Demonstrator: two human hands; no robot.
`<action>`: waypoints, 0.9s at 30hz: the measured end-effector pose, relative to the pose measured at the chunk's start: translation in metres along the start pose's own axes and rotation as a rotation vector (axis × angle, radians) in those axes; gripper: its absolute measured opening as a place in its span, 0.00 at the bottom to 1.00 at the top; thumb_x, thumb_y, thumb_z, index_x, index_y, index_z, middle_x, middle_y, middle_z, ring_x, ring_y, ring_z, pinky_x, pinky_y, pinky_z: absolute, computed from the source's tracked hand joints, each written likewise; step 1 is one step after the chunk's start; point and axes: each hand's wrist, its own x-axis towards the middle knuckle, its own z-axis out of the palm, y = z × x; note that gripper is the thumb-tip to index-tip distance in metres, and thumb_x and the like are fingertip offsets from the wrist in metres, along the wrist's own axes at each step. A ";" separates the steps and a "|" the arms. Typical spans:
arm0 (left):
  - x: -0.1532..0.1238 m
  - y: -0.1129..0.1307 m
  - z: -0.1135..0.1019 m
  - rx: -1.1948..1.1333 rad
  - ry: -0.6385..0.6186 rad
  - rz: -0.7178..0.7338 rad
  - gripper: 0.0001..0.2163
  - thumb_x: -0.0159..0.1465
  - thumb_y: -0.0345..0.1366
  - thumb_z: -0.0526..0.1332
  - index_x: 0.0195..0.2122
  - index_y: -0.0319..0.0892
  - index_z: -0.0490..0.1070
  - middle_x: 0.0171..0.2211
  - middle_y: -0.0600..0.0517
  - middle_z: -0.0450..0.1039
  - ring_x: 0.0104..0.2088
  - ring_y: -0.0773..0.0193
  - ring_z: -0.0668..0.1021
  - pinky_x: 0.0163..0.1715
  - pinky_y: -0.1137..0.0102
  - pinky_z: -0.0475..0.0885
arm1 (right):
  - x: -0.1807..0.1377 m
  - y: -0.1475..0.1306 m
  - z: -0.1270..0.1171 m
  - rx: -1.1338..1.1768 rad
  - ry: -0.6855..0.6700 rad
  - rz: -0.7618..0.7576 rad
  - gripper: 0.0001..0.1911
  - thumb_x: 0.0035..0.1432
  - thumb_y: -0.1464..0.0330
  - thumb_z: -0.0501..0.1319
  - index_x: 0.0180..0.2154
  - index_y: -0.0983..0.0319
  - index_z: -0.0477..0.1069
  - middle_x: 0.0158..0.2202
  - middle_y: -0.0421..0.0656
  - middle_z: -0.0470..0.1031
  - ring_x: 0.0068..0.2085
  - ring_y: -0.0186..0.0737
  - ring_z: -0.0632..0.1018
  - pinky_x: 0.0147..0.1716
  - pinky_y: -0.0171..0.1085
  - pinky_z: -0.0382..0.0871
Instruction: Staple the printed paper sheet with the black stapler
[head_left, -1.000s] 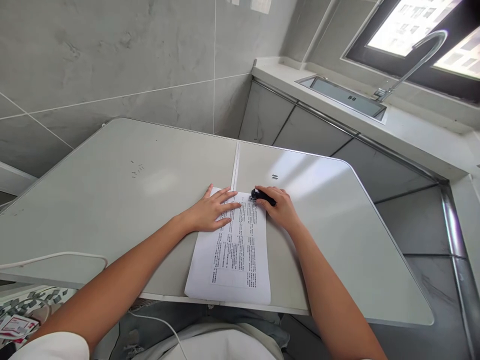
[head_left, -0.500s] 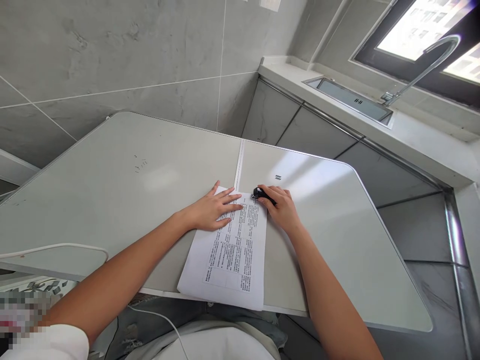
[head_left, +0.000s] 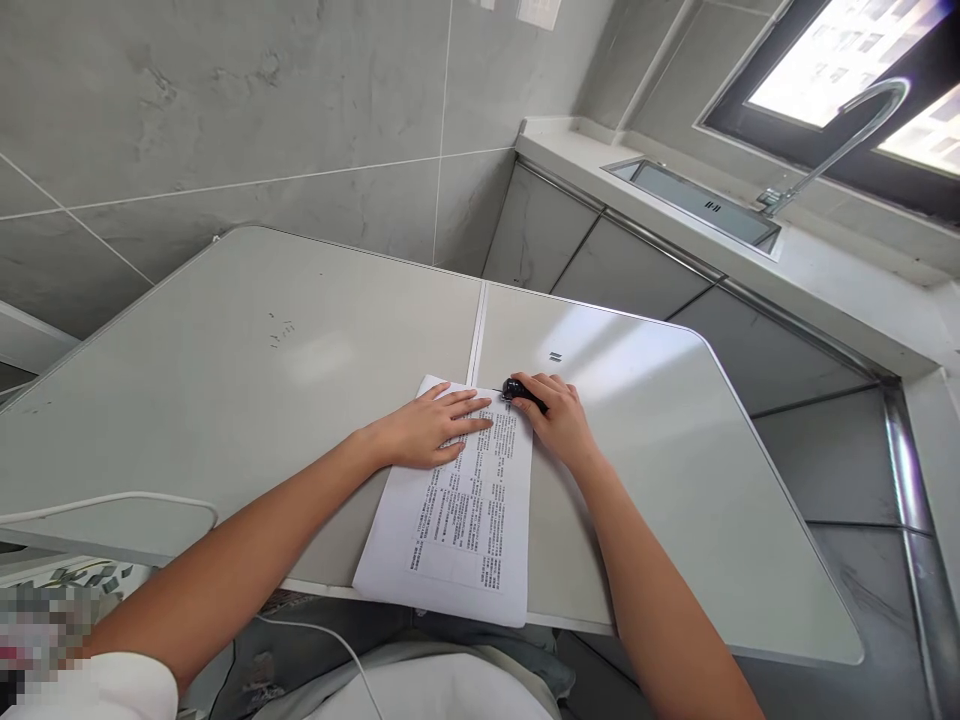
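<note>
Printed sheets of paper [head_left: 457,540] lie on the table, their near edge reaching past the table's front edge. My left hand [head_left: 429,430] rests flat on the upper left part of the paper, fingers spread. A small black stapler [head_left: 516,389] sits at the paper's far right corner, its front end over the corner. Wrapped round it is my right hand [head_left: 564,420], whose thumb and fingers cover most of its body.
The white folding table [head_left: 180,400] has a seam down its middle. At the left front lies a white cable [head_left: 135,495]. Behind on the right, a counter holds a sink [head_left: 697,205] and a curved faucet [head_left: 840,150]. A tiled wall stands at the back.
My left hand has slid slightly right and nearer to me on the paper, its fingers closer to the stapler. My right hand keeps the stapler at the corner, and the stapler has tilted slightly.
</note>
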 end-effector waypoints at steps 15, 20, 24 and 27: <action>-0.001 -0.001 0.005 -0.014 0.030 -0.007 0.27 0.71 0.38 0.56 0.72 0.58 0.61 0.76 0.53 0.52 0.75 0.50 0.57 0.74 0.45 0.45 | 0.001 -0.007 0.005 -0.042 0.019 0.058 0.17 0.70 0.62 0.58 0.56 0.48 0.76 0.47 0.43 0.82 0.46 0.51 0.75 0.50 0.51 0.61; -0.001 -0.002 0.005 -0.045 0.035 -0.034 0.26 0.70 0.38 0.58 0.70 0.60 0.63 0.75 0.56 0.54 0.75 0.49 0.58 0.75 0.47 0.45 | 0.002 -0.014 0.009 -0.164 0.027 0.054 0.14 0.70 0.64 0.57 0.51 0.49 0.78 0.44 0.45 0.82 0.45 0.52 0.73 0.47 0.51 0.58; -0.001 -0.002 0.005 -0.041 0.040 -0.030 0.26 0.70 0.38 0.58 0.70 0.60 0.64 0.75 0.56 0.55 0.75 0.49 0.58 0.75 0.47 0.45 | 0.000 -0.025 0.016 -0.276 0.047 -0.003 0.13 0.71 0.68 0.55 0.49 0.52 0.77 0.44 0.47 0.82 0.46 0.54 0.72 0.47 0.52 0.57; -0.002 -0.002 0.004 -0.020 0.066 -0.008 0.27 0.70 0.37 0.57 0.70 0.59 0.64 0.74 0.54 0.57 0.74 0.49 0.60 0.74 0.46 0.48 | 0.000 -0.029 0.022 -0.324 0.092 -0.039 0.15 0.70 0.71 0.53 0.50 0.53 0.75 0.44 0.49 0.82 0.47 0.56 0.72 0.50 0.55 0.57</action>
